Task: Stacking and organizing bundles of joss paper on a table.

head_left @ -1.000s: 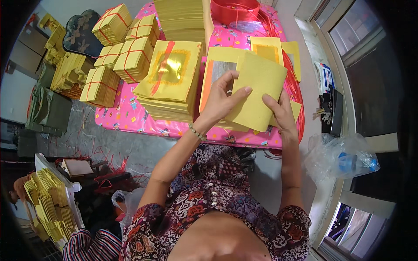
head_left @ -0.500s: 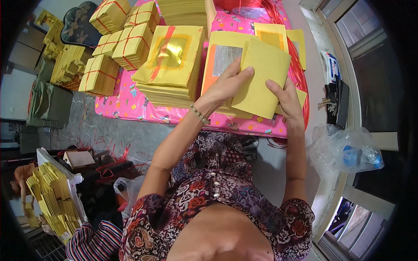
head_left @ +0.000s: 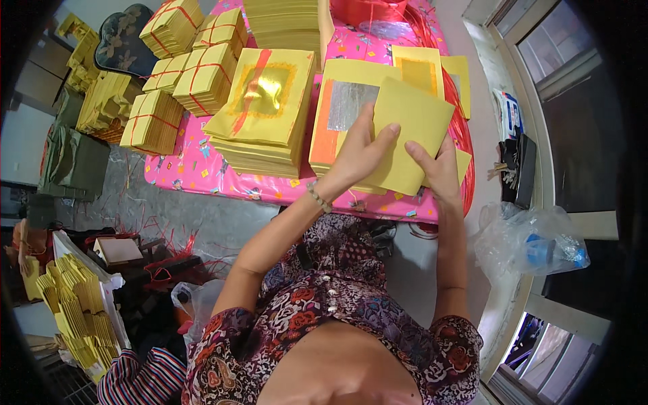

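A small wad of plain yellow paper sheets is between my two hands, over a stack of larger yellow paper. That stack's top sheet bears a silver square and an orange strip. My left hand closes on the wad's left edge, thumb on top. On the other side, my right hand grips the right edge, thumb above and the other fingers hidden behind. Just left lies a thick stack of yellow paper with a gold square and red band on its top sheet.
The table has a pink patterned cover. Bundles tied with red string stand at its far left. Red strands hang along the right edge. A clear plastic bag rests by the window. A person appears at the far left.
The view has tilted slightly, shifting the table lower. My left thumb has slid a little along the sheets, and both hands still hold them.
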Demonstrator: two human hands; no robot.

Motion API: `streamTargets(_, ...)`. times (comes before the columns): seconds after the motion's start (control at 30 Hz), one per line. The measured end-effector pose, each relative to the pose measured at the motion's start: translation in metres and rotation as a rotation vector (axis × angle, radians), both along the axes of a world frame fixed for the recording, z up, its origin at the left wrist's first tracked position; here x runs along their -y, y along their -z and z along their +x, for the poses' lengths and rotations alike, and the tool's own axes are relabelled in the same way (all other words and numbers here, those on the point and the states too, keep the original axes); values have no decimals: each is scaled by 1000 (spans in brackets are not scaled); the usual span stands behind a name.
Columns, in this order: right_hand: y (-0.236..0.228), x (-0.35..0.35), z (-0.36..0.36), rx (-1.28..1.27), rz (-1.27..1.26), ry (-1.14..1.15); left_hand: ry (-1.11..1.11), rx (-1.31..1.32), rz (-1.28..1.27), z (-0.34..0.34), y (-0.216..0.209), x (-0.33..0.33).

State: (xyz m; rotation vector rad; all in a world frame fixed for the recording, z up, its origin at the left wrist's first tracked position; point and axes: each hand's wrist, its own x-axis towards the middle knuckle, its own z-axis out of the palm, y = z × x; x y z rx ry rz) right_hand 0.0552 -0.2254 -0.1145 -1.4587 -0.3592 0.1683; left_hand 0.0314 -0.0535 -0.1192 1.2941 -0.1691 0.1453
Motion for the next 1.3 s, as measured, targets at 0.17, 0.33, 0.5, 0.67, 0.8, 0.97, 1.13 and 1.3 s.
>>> streamTargets(0.17,2,4,-7,72,23,17,-42,55,148,-14,-5,4)
streamTargets(0.33,-1,6,-17,64,8,37,-34,104,147,-21,-4,4)
streamTargets(0.5,0,11,-23,63,-12,21,23,151,91,-27,-7,2)
streamTargets(0.67,-3,14,-26,62,7,-2,26,141,123,-31,-7,2)
streamTargets(0.8,-5,12,-29,43,18,23,-28,150,167,-31,-5,6)
streamTargets(0.97,0,16,-31,63,58,40,-100,146,239,-28,3,10)
streamTargets(1.13,-7,8,-37,7,90,129,-103,190,229,-25,7,13)
streamTargets(1.3,-6,20,-29,12,112,163,-44,102,267,-23,13,12)
